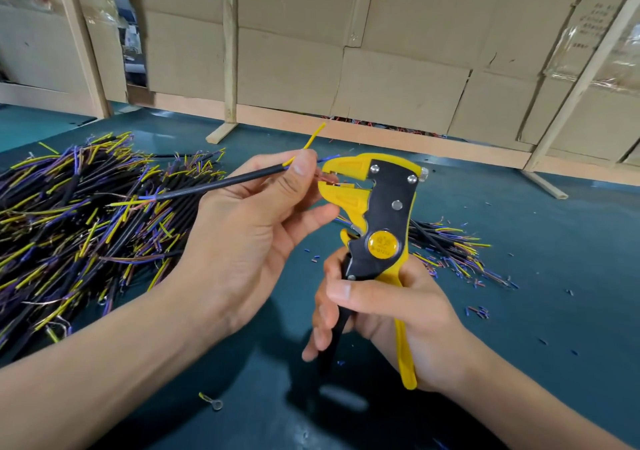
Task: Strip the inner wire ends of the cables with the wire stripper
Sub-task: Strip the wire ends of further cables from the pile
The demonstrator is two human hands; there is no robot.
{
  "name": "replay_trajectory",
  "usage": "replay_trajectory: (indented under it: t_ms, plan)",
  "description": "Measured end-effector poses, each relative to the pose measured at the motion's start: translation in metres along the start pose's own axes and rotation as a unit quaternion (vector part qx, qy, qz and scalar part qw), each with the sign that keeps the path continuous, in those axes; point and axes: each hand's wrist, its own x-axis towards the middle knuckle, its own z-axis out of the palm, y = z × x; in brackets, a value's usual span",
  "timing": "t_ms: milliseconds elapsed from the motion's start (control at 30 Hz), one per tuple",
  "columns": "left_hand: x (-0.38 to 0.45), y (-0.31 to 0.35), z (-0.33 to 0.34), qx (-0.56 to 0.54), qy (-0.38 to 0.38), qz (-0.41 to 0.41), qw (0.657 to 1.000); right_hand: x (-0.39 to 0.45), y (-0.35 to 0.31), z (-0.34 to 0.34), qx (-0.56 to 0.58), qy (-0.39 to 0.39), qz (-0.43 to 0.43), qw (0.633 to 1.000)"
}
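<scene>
My left hand (pixel 256 228) pinches a black cable (pixel 221 183) between thumb and fingers, its far end pointing at the tool. The cable's yellow inner wire (pixel 313 138) sticks up past my thumb, a blue one runs rightward, and a brown wire with bare copper lies in the jaws. My right hand (pixel 377 307) grips the handles of the yellow and black wire stripper (pixel 377 207), held upright with its jaws facing left at the cable end.
A big heap of black cables (pixel 79 221) with yellow, blue and brown ends covers the left of the teal table (pixel 519 363). A smaller cable pile (pixel 446 249) lies behind the stripper at right. Insulation bits (pixel 479 311) scatter nearby. A cardboard wall (pixel 381 69) closes the back.
</scene>
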Motion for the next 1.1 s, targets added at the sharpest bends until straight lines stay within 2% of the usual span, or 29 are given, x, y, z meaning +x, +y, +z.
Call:
replay_trajectory:
  t_ms: [267,433,1100]
  plan:
    - [-0.0012,-0.0058,-0.0014,-0.01,0.011,0.014,1.0,0.001,0.0031,0.0038,0.015,0.03,0.01,0.999]
    - [-0.0055,-0.0066,-0.0031,-0.003,-0.031,0.021,0.999,0.0007,0.0024,0.0037,0.02,0.023,0.011,0.999]
    - [-0.0101,-0.003,0.0037,-0.013,-0.054,0.037,0.998,-0.0005,0.0013,0.007,0.02,0.027,0.0,0.999]
